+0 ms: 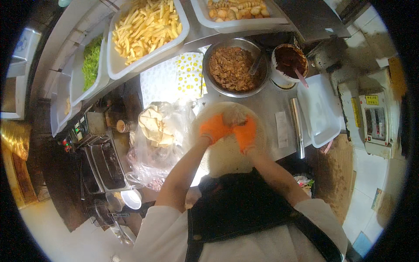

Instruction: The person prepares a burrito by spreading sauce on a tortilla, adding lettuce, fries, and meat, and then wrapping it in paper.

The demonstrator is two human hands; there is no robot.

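My left hand [215, 128], in an orange glove, is closed at the left side of a small pale, greyish lump [234, 117]. Opposite it, my right hand [245, 132], gloved in the same orange, presses on the lump's right side. Blur and the fingers hide what the lump is. Both hands are above a round, pale board [226, 160] with a ribbed surface. Just left of the board, folded flatbreads [157, 126] lie on a clear plastic bag [154, 163]. Beyond the board stands a steel bowl [226, 93] of browned chopped meat [230, 67] with a utensil in it.
A tub [276, 77] of dark sauce, a steel rolling pin [297, 127], a paper slip [281, 129] and a white plastic tray [319, 111] are at right. Above stand bins of French fries [147, 32], shredded lettuce [91, 62] and fried pieces [239, 11]. Fryer wells [106, 167] are left.
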